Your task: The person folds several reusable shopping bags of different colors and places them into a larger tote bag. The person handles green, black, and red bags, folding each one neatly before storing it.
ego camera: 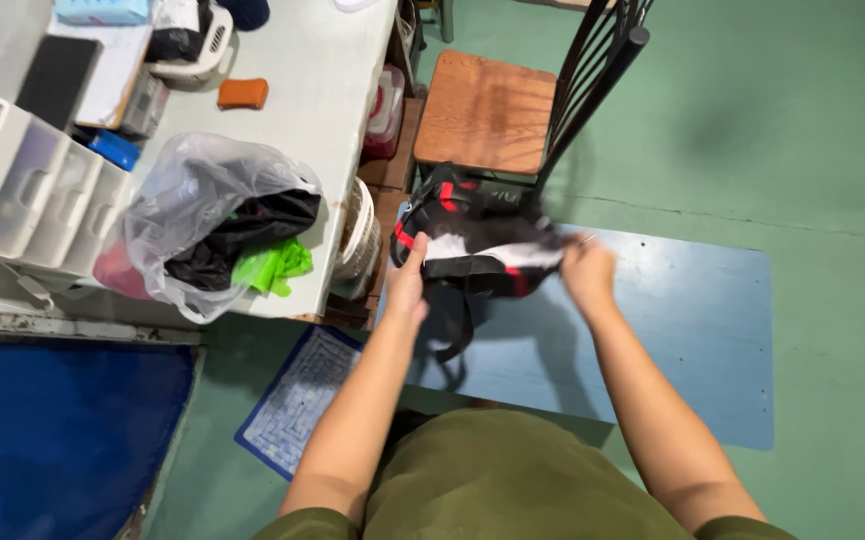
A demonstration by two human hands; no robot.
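- A white table [322, 90] carries a clear plastic bag [192, 215] stuffed with black and green cloth, a white drawer unit [37, 195], an orange case [243, 93] and a black tablet [57, 78].
- The green floor [802, 130] bears a blue mat [692, 330], a small patterned mat [297, 400] and a wooden-seated chair [487, 110].

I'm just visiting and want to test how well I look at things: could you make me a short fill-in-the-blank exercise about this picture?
1. Both hands, left hand and right hand, grip a black, red and white ____.
2. The bag is held in front of a chair with a ____ seat.
3. The clear plastic bag on the table holds black and ____ items.

Missing words: bag; wooden; green
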